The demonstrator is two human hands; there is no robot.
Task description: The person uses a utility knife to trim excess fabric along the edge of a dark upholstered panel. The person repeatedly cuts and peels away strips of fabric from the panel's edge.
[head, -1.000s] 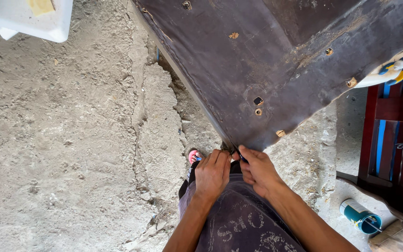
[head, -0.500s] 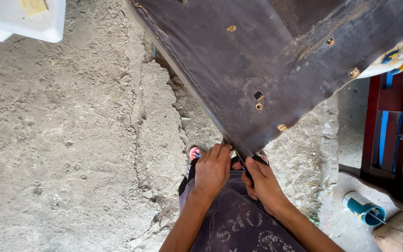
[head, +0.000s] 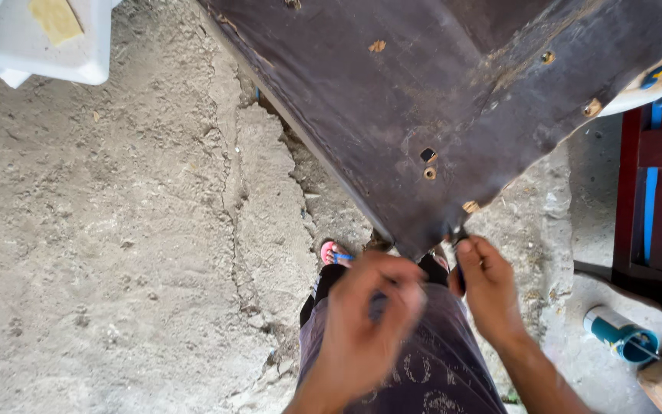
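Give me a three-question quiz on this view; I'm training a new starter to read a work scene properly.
1. True or false: the right hand is at the pointed corner of the dark board.
2. Which hand is blurred? A) left hand B) right hand
3. What teal thing lies on the ground at lower right?

Key: 1 true. 2 A. 3 A teal cylinder, lying on its side.

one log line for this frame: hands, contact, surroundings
left hand: blurred, just below corner of dark brown drilled board | right hand: pinching small dark object at that corner | ground: cracked concrete floor
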